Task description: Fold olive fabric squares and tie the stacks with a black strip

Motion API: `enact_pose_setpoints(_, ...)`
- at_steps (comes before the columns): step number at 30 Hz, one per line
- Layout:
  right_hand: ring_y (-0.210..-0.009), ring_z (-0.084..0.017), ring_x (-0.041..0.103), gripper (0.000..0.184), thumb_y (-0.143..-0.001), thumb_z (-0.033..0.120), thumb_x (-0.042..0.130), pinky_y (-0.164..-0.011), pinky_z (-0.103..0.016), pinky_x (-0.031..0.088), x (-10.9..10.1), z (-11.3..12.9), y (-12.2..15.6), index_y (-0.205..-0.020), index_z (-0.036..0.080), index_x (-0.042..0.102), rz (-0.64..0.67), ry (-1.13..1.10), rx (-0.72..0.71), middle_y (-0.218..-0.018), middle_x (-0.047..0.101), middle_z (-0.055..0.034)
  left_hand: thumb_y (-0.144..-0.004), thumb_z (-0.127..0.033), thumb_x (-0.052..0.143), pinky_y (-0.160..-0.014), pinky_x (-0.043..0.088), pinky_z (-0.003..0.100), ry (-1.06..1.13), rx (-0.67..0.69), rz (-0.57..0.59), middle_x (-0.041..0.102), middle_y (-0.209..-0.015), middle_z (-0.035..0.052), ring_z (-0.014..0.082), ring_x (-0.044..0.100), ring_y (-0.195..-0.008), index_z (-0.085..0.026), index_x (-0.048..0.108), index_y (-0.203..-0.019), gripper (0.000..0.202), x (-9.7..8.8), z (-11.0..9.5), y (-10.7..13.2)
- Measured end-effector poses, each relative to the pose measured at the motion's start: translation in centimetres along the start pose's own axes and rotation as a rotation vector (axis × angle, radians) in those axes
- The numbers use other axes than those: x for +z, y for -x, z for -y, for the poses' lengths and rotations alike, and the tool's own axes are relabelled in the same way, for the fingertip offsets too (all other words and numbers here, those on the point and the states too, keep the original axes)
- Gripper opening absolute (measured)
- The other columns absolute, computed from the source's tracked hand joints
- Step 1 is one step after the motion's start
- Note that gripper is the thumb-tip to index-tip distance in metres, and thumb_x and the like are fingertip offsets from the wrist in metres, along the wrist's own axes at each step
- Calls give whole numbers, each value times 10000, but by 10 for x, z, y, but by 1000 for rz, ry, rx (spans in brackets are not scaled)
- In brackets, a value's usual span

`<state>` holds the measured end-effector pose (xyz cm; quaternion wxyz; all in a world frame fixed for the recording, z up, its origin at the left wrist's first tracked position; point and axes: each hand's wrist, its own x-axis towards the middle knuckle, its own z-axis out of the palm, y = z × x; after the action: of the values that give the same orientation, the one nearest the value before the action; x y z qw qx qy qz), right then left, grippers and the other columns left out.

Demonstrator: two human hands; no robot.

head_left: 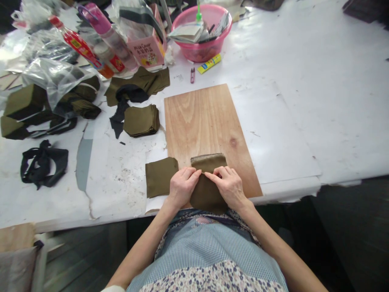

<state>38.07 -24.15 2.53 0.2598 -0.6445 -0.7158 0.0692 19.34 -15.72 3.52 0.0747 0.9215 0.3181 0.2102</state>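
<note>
At the frame's lower centre, the left hand and right hand pinch the olive fabric along one edge; light, even tension would likely keep that edge straight.

pass: right tabletop | block left: cloth stack | block far: basin

On the white-covered table we see a wooden board reaching the near edge — left of it, two stacks of olive cloth and a tangle of black strips; beyond it, pink snips, a yellow tube and a pink basin
</note>
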Motion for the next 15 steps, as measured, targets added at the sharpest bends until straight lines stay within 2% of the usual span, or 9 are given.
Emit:
enact_pose_setpoints(5, -827, -160, 470, 276, -968, 202, 502, -732, -300, 343, 0, 0, 0, -1186, 280, 653, 10, -2, 4, -912, 587, -32, -939, -177, 505, -705, 501, 245, 23, -80, -19, 664, -946, 50, 147, 616, -830, -175, 665, -1071, 207, -11, 5, 5)
enact_pose_setpoints(7, -825, -161, 469, 280, -968, 198, 501, -729, -301, 343, 0, 1, -1, -1191, 278, 651, 11, 2, 3, -911, 586, -33, -939, -174, 505, -722, 505, 260, 27, -50, -23, 663, -956, 53, 153, 611, -837, -185, 645, -1136, 243, -14, 2, 9)
enact_pose_setpoints(11, -826, -165, 471, 264, -965, 211, 508, -721, -302, 343, -1, 1, -1, -1174, 268, 658, 16, 7, 3, -901, 585, -36, -932, -132, 498, -787, 501, 313, -6, 51, 96, 652, -999, 80, 185, 588, -880, -173, 538, -1316, 389, -13, -12, 17)
enact_pose_setpoints(15, -826, -164, 474, 255, -965, 224, 510, -722, -302, 345, -1, 1, -1, -1166, 271, 659, 20, 8, 5, -901, 586, -35, -944, -144, 476, -809, 501, 345, -98, 25, 188, 636, -1026, 99, 208, 569, -909, -151, 482, -1368, 425, -7, -21, 20)
